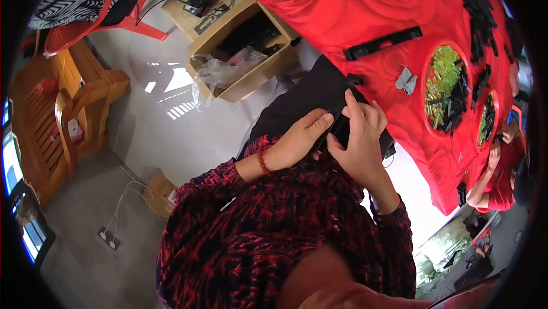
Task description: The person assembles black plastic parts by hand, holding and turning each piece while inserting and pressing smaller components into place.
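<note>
My left hand [299,139], with a red bead bracelet at its wrist, is closed on a black plastic part [341,128] above my lap. The thumb lies along the part's upper side. My right hand [363,142] grips the same part from the other side, its index finger stretched toward the far end. Much of the part is hidden by my fingers and blends into my dark clothing. On the red tablecloth [342,1] beyond lies a long black plastic bar [382,43] with raised ends.
An opened cardboard box [228,89] on the left holds black parts and a clear plastic bag [220,72]. Red-rimmed trays [425,103] hold yellow-green and black small pieces, near two grey pieces [406,81]. Another person [502,175] works at right. A wooden bench [68,120] stands left.
</note>
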Available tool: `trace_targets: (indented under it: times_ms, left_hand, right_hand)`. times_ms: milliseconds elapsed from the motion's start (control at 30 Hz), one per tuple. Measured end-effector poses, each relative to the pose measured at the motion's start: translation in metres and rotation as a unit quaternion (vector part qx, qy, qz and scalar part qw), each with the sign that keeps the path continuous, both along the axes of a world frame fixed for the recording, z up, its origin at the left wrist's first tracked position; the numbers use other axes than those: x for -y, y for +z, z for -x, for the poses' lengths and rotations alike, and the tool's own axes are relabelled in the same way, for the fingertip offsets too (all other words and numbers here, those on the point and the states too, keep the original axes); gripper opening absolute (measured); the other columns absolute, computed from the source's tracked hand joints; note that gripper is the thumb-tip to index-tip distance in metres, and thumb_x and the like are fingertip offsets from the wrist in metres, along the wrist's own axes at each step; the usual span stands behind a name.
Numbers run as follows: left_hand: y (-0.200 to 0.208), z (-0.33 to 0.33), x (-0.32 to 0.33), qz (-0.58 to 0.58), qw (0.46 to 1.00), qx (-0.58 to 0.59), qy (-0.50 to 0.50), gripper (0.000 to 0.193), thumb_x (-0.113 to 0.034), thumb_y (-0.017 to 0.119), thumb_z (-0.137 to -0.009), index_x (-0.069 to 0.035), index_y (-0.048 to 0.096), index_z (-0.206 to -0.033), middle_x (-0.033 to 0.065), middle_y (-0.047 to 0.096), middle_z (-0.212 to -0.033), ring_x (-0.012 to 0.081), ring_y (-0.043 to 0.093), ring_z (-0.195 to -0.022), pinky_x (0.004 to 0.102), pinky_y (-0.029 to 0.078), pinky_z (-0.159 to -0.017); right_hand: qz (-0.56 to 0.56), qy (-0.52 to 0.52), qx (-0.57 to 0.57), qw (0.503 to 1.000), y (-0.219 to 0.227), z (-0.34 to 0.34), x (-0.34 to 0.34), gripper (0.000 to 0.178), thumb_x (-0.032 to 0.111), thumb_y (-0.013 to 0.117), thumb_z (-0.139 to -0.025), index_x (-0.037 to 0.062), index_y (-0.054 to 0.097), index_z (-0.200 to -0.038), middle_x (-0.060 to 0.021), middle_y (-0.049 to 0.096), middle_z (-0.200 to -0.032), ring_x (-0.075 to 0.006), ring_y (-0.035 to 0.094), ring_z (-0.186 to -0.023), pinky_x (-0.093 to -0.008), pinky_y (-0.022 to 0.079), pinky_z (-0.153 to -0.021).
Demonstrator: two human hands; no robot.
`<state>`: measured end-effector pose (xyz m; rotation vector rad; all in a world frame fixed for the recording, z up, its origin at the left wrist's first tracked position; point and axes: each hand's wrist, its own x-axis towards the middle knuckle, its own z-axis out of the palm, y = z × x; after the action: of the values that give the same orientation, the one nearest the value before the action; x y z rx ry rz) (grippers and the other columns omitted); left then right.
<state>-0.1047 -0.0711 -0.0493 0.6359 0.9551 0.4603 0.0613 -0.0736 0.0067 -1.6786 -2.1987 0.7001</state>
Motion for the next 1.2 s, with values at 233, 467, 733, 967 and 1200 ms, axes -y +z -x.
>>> trace_targets:
  times_ms: [233, 467, 733, 967, 1200]
  left_hand:
    - [0.018, 0.045, -0.006, 0.015, 1.000, -0.010, -0.019, 0.068, -0.054, 0.053, -0.098, -0.001, 0.041, -0.140, 0.0010, 0.055, -0.093, 0.0082, 0.057, -0.071, 0.0231, 0.048, -0.057]
    - [-0.002, 0.087, -0.031, 0.001, 0.998, 0.032, 0.053, 0.052, -0.030, 0.064, -0.097, -0.003, 0.036, -0.131, 0.0067, 0.054, -0.083, 0.0121, 0.054, -0.062, 0.0267, 0.047, -0.058]
    - [0.002, 0.043, -0.035, -0.050, 0.978, 0.202, 0.035, 0.076, -0.067, 0.026, -0.098, -0.001, 0.043, -0.132, 0.0079, 0.052, -0.075, 0.0100, 0.047, -0.049, 0.0234, 0.041, -0.047]
    - [0.009, 0.017, -0.039, 0.011, 0.978, 0.208, 0.033, 0.060, -0.054, 0.024, -0.106, -0.002, 0.046, -0.125, 0.0082, 0.057, -0.076, 0.0097, 0.049, -0.052, 0.0221, 0.040, -0.050]
    - [0.016, -0.010, -0.030, -0.103, 0.988, 0.107, 0.037, 0.044, -0.044, 0.034, -0.107, -0.005, 0.047, -0.123, 0.0029, 0.056, -0.087, 0.0078, 0.052, -0.070, 0.0220, 0.043, -0.061]
  right_hand:
    - [0.073, 0.032, -0.138, 0.987, 0.013, -0.006, -0.005, 0.073, 0.003, 0.066, -0.083, -0.0018, 0.034, -0.148, -0.0166, 0.056, -0.136, -0.0317, 0.046, -0.124, -0.0418, 0.031, -0.108]
    - [0.067, -0.047, -0.225, 0.971, -0.008, -0.027, 0.004, 0.049, -0.006, 0.058, -0.088, 0.0008, 0.052, -0.135, -0.0101, 0.069, -0.110, -0.0253, 0.059, -0.099, -0.0353, 0.045, -0.092]
    - [-0.010, -0.051, -0.252, 0.966, -0.005, -0.021, -0.004, 0.040, -0.010, 0.056, -0.089, 0.0004, 0.059, -0.127, -0.0091, 0.070, -0.103, -0.0215, 0.061, -0.092, -0.0324, 0.048, -0.085]
    - [-0.077, -0.089, -0.278, 0.953, 0.001, -0.027, 0.002, 0.051, -0.004, 0.064, -0.082, -0.0034, 0.052, -0.132, -0.0101, 0.068, -0.113, -0.0261, 0.059, -0.104, -0.0373, 0.044, -0.095]
    - [-0.137, -0.036, -0.012, 0.990, 0.028, 0.001, -0.009, 0.095, 0.012, 0.078, -0.069, -0.0072, 0.029, -0.148, -0.0107, 0.057, -0.126, -0.0286, 0.043, -0.121, -0.0512, 0.026, -0.106]
